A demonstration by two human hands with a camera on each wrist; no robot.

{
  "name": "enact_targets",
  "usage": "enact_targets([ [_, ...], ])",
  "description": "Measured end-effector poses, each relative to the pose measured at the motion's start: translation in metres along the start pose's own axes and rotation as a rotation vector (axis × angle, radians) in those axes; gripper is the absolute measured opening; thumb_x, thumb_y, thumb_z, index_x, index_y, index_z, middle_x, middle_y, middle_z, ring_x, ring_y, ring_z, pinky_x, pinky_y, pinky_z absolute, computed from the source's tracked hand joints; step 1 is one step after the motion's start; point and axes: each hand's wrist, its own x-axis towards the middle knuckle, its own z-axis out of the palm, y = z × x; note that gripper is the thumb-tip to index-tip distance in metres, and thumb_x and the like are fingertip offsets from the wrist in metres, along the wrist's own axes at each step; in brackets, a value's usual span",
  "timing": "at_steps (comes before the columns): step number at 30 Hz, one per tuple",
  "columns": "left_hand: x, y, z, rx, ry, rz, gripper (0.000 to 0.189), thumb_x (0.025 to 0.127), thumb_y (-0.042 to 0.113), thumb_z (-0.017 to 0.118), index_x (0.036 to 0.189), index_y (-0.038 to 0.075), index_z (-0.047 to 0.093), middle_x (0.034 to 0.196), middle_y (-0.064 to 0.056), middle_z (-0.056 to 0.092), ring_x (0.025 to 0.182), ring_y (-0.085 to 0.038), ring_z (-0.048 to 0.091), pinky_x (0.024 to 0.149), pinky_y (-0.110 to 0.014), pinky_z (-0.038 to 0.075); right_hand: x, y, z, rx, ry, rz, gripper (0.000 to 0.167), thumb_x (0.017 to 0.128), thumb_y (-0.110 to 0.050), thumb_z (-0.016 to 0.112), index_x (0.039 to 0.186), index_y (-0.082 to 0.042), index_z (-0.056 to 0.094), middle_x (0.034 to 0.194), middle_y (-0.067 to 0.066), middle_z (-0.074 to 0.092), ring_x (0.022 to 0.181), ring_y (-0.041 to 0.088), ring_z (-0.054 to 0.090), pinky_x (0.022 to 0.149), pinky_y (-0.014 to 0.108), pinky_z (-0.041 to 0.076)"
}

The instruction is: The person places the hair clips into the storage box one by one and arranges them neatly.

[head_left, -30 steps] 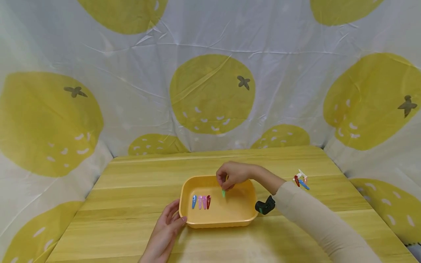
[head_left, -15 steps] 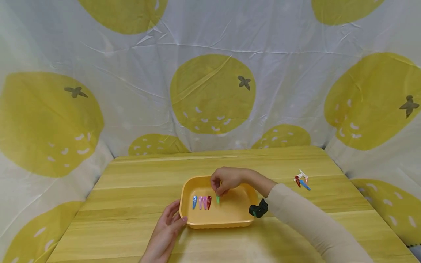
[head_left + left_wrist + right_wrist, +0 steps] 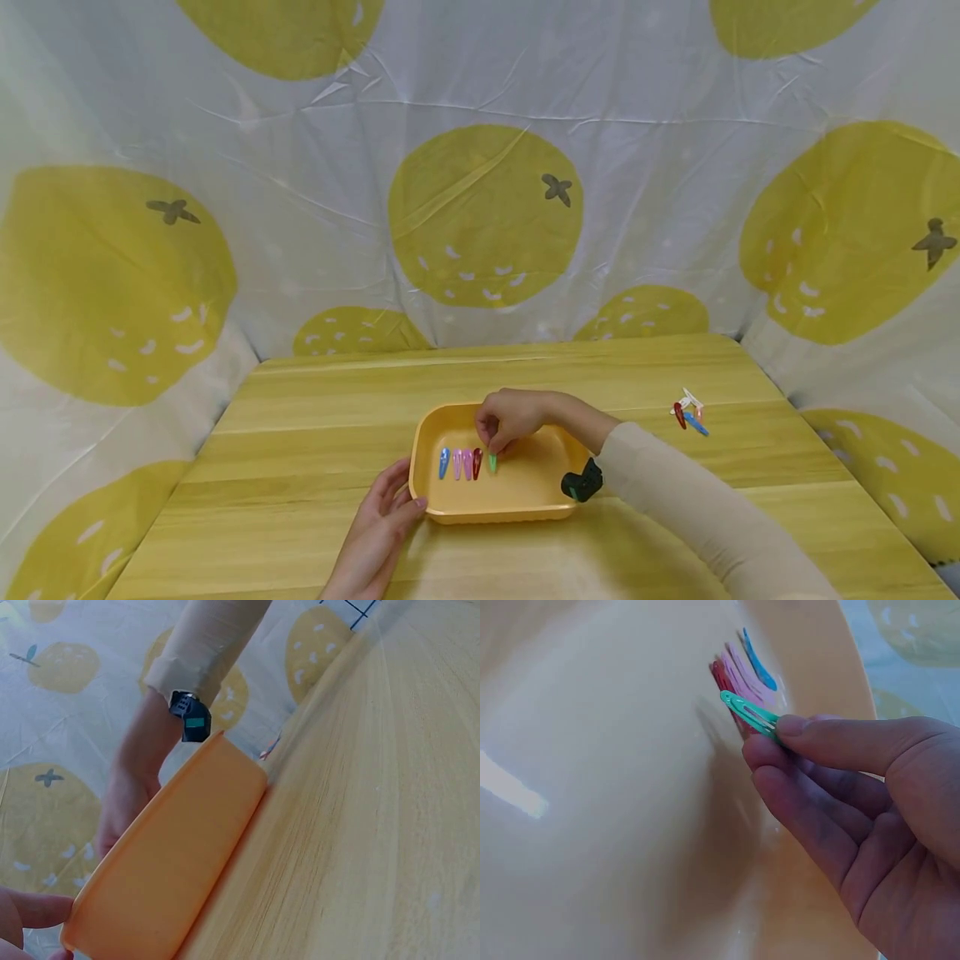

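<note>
Fingers of the right grip (image 3: 513,417) pinch a green hair clip (image 3: 754,714) over a yellow tray (image 3: 525,492); just left of this grip lie a red clip (image 3: 477,464), two pink clips (image 3: 467,464) and a blue clip (image 3: 444,462). The left grip (image 3: 378,521) clasps the tray's edge. Well right of both, loose clips (image 3: 694,423) lie on the tabletop (image 3: 337,400).

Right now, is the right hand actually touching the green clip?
Touching. The right wrist view shows it plainly: the right hand pinches one end of the green clip, its thumb laid directly on it.
</note>
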Motion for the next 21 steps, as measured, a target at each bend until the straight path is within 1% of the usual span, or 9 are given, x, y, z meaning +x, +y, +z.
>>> enact_targets([
  [4,0.000,0.000,0.000,-0.004,-0.003,0.009,0.072,0.097,-0.006,0.060,0.159,-0.003,0.023,0.163,-0.025,0.023,0.145,-0.041,0.031,0.105,-0.031,0.047,0.004,-0.002,0.003,-0.012,-0.010,0.004,0.017,0.089,0.001,0.078,0.083,-0.010,0.067,0.070,-0.005,0.065,0.063,0.008,0.058,0.059,0.020,0.048],
  [8,-0.001,0.000,0.001,-0.002,-0.005,0.009,0.072,0.097,-0.006,0.060,0.159,-0.003,0.023,0.163,-0.026,0.023,0.145,-0.041,0.032,0.106,-0.033,0.046,0.009,-0.002,0.008,-0.057,-0.024,0.017,0.019,0.088,0.000,0.078,0.081,-0.013,0.066,0.070,-0.007,0.063,0.064,0.006,0.056,0.059,0.019,0.047],
  [15,-0.001,0.001,0.001,-0.001,-0.003,0.002,0.072,0.097,-0.006,0.061,0.159,-0.003,0.023,0.164,-0.025,0.022,0.145,-0.041,0.031,0.106,-0.033,0.046,0.015,-0.001,0.013,-0.175,-0.051,0.027,0.023,0.089,-0.002,0.078,0.078,-0.017,0.064,0.068,-0.009,0.057,0.062,0.007,0.051,0.058,0.019,0.043],
  [18,-0.001,0.001,0.001,-0.005,-0.001,0.001,0.072,0.097,-0.006,0.060,0.159,-0.003,0.023,0.164,-0.025,0.022,0.145,-0.040,0.032,0.107,-0.034,0.046,0.016,-0.002,0.013,-0.225,-0.051,0.019,0.023,0.089,-0.003,0.078,0.077,-0.016,0.064,0.069,-0.010,0.056,0.064,0.006,0.051,0.059,0.019,0.042],
  [21,-0.002,0.001,0.001,-0.005,0.000,0.001,0.072,0.097,-0.006,0.061,0.159,-0.003,0.024,0.164,-0.025,0.023,0.144,-0.040,0.033,0.106,-0.033,0.046,0.017,-0.003,0.013,-0.249,-0.059,0.018,0.022,0.089,-0.003,0.078,0.078,-0.016,0.064,0.070,-0.010,0.056,0.065,0.006,0.050,0.061,0.019,0.042],
])
